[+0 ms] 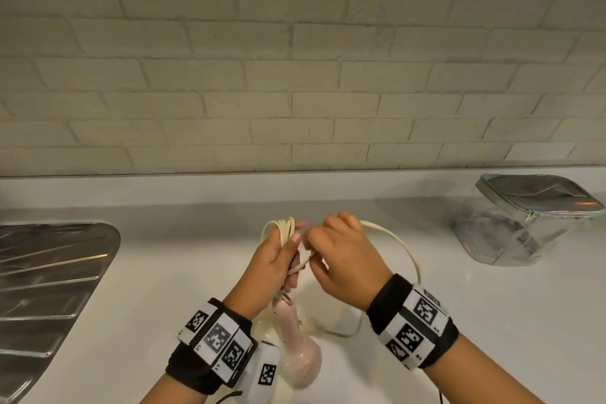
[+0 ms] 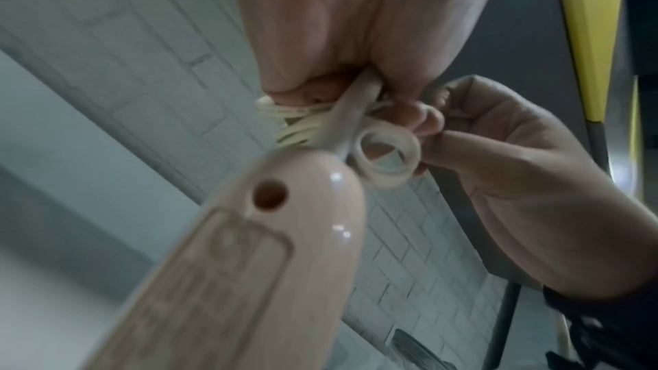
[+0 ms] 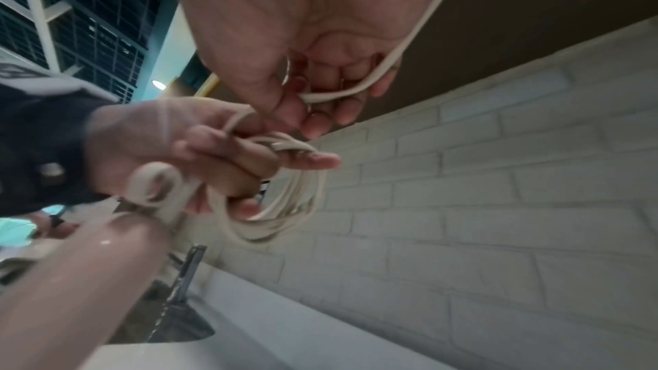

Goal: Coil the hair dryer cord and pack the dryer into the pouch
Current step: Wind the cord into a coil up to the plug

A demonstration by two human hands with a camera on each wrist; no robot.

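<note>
A pale pink hair dryer (image 1: 296, 341) hangs handle-up above the white counter, its body near my left wrist. My left hand (image 1: 278, 254) grips several cream cord loops (image 1: 283, 226) together with the cord's base at the handle end (image 2: 306, 184). The coil (image 3: 284, 207) hangs below my left fingers in the right wrist view. My right hand (image 1: 334, 252) pinches the free cord (image 3: 356, 92), which arcs right (image 1: 403, 246) and drops to the counter. A hanging ring (image 2: 386, 158) sits at the handle's end. The silver and clear pouch (image 1: 521, 220) stands at the right.
A steel sink drainboard (image 1: 49, 289) lies at the left edge of the counter (image 1: 180, 256). A pale brick wall (image 1: 295, 59) rises behind. The pouch stands far to the right of my hands, its zipper top facing up.
</note>
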